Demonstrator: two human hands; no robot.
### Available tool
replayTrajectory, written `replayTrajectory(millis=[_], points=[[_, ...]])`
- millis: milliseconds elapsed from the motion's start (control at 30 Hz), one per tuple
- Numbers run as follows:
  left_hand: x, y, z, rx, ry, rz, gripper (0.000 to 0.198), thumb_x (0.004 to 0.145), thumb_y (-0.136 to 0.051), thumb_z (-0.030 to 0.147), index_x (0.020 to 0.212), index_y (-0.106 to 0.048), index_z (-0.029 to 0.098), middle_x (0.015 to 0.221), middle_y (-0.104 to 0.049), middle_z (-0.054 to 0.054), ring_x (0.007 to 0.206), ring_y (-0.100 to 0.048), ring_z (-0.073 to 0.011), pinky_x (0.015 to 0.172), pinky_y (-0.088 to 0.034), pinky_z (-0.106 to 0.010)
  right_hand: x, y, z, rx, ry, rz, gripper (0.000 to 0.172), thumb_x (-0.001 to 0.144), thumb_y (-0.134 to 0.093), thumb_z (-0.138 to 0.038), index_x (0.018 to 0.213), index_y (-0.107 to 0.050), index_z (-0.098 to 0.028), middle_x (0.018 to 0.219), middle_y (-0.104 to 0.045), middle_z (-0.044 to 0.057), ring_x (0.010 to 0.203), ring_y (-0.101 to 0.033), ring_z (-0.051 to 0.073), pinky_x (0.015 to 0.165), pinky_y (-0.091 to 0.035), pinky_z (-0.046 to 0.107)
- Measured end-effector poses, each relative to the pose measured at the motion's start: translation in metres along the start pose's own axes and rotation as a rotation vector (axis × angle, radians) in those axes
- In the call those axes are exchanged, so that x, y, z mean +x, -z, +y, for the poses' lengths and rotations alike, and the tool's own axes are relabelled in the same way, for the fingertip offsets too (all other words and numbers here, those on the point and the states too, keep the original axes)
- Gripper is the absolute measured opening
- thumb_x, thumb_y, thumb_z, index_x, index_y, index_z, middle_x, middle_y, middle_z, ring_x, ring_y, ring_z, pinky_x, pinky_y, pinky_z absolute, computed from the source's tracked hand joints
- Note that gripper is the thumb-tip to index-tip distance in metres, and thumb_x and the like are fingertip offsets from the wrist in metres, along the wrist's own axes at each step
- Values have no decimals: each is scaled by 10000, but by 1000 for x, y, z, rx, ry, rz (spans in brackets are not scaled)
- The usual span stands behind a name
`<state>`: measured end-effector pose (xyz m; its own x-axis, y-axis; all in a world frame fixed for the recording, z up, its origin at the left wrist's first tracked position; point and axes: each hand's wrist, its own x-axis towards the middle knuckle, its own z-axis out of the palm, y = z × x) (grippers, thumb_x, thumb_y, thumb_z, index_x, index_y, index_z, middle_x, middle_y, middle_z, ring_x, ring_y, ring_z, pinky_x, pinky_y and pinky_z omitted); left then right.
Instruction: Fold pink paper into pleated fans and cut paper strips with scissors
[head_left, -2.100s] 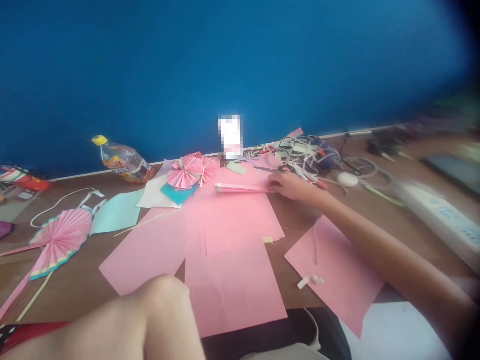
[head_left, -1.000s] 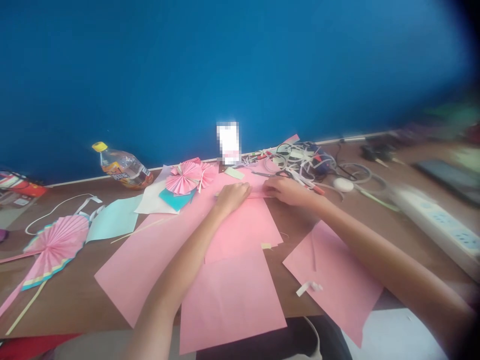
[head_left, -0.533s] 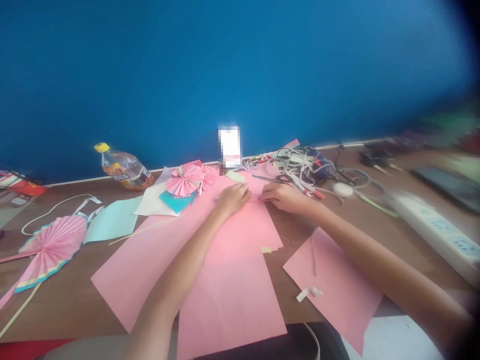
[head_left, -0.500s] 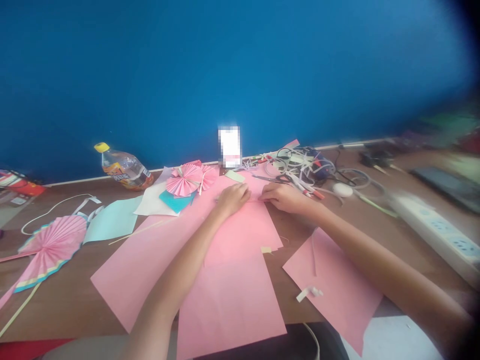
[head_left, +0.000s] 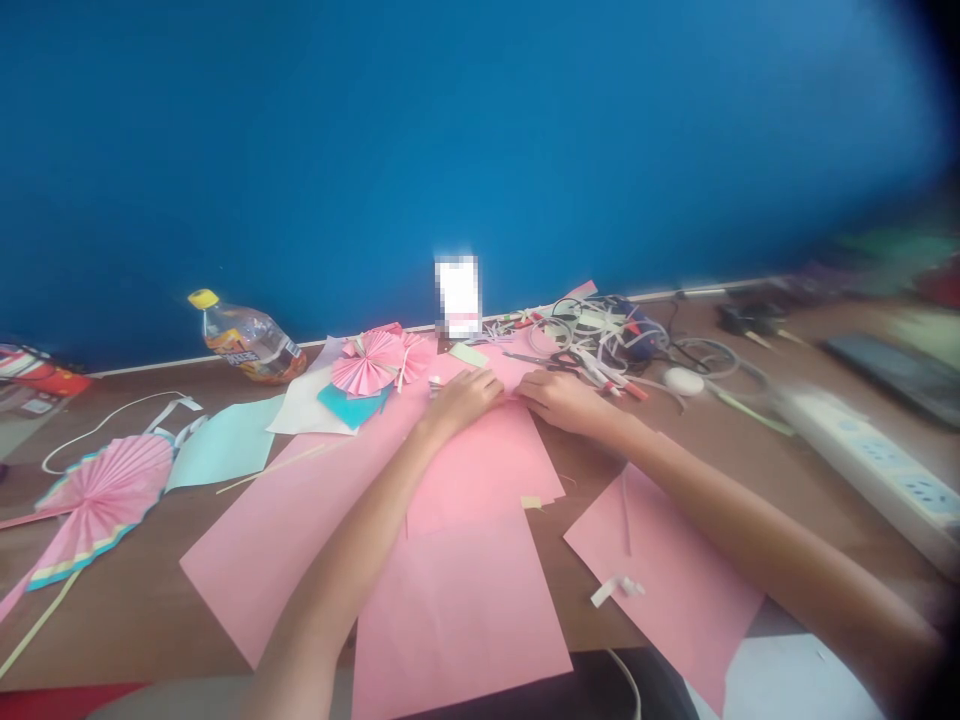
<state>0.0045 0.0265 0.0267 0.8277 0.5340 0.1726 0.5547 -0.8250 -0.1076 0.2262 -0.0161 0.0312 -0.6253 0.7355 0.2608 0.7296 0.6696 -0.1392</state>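
Both my hands rest at the far end of a pink paper sheet [head_left: 480, 470] on a brown table [head_left: 150, 590]. My left hand [head_left: 463, 398] and my right hand [head_left: 559, 400] press with curled fingers on a folded, pleated pink strip [head_left: 511, 385] at the sheet's far edge. The hands are close together, fingertips almost touching. The strip is mostly hidden under them; one striped end shows left of my left hand.
More pink sheets [head_left: 667, 570] lie near me. Folded pink paper fans [head_left: 371, 362] and a larger fan [head_left: 97, 495] lie left. A plastic bottle [head_left: 244, 340] lies by the blue wall. Scissors, cables and paper scraps [head_left: 600, 340] pile right; a power strip [head_left: 870, 450] sits far right.
My left hand came up from near my body and joined the right on the pleated strip. Since then both hands have drawn closer together along it.
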Motion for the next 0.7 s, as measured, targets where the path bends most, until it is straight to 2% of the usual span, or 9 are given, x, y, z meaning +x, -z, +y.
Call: replayTrajectory(millis=[133,333,500,600,700], points=[[1,6,6,52,51,-12,240,1017,-333,233,1012,-558,149,1002,-630,-99,943,-590,-223,826,-390,-341,0,7,-1,-30,-7,73,256,961,-414,-179,977,-669,-162,927,-672,101,869,-579,223,744,-363,319],[4,30,18,19,112,-13,245,1025,-337,292,1032,-548,168,960,-666,-72,895,-628,-218,750,-409,-316,2,15,-2,55,-29,210,269,928,-399,-102,979,-656,-160,905,-669,100,829,-572,219,740,-368,323],[5,49,21,-42,163,-56,291,1031,-310,314,975,-558,173,914,-678,-79,864,-654,-218,695,-409,-290,3,30,-6,154,-36,234,272,984,-391,-214,990,-659,-170,909,-663,102,853,-581,221,750,-397,317],[4,59,19,-64,186,-97,356,1034,-271,367,949,-560,178,866,-680,-83,797,-662,-232,651,-394,-290,2,40,-5,223,-130,239,236,968,-472,-302,931,-667,-174,869,-665,84,803,-583,206,709,-400,301],[2,68,18,-93,222,-127,394,1032,-240,404,980,-559,180,870,-684,-93,772,-664,-240,639,-386,-290,3,47,-5,359,-209,239,198,932,-535,-310,881,-676,-181,819,-674,52,727,-578,174,669,-397,280]])
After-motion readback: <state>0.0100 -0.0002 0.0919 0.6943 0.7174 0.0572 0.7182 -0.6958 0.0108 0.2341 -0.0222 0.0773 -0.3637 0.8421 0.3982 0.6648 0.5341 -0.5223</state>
